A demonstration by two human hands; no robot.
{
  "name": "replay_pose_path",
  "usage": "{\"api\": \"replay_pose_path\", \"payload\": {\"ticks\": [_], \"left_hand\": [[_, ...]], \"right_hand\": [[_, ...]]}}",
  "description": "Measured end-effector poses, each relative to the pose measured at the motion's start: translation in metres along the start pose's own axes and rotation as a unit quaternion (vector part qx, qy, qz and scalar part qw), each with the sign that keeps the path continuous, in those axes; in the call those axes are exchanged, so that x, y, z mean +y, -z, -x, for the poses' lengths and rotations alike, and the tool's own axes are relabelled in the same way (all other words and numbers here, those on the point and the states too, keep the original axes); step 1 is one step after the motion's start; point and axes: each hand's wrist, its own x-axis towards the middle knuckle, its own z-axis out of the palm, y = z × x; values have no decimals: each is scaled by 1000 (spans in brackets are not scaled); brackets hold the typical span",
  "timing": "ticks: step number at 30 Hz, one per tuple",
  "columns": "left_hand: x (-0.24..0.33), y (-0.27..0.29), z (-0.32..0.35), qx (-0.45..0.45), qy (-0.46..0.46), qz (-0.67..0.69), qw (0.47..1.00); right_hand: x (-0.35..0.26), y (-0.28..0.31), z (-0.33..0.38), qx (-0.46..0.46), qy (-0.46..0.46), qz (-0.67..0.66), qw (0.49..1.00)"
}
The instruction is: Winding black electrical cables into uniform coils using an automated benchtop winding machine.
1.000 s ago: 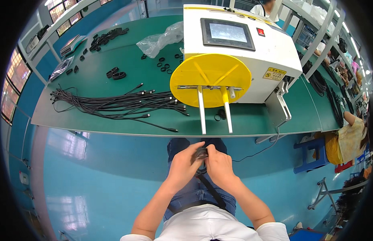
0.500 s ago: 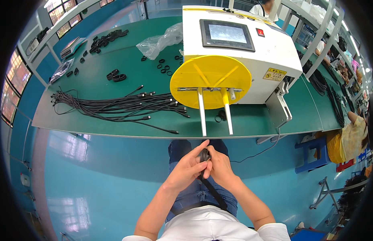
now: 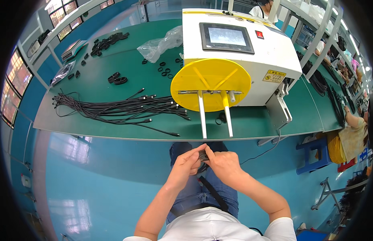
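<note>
A coiled black cable is held between my two hands, over my lap and just off the table's front edge. My left hand pinches the coil from the left, fingers bent. From the other side, my right hand grips it with the thumb along its upper end, its back turned up. The fingers cover much of the coil, and a dark loop of cable hangs below it. Ahead of my hands stands a white winding machine with a yellow disc and two pale prongs pointing toward me.
Straight black cables lie bunched on the green table. Small black rings, wound coils and a clear plastic bag lie farther back. A blue stool and a co-worker are at the right.
My right hand has shifted right and rolled over, its elbow farther out. The coil now lies more sideways between my fingertips, and my left hand's fingers have folded in.
</note>
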Motion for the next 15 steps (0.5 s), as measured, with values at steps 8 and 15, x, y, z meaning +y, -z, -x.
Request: {"api": "replay_pose_path", "payload": {"ticks": [8, 15], "left_hand": [[-8, 5, -6, 76, -28, -75, 994], [-6, 4, -3, 31, -3, -10, 999]], "right_hand": [[-11, -8, 4, 43, -146, -337, 929], [-3, -22, 7, 194, -7, -314, 929]]}}
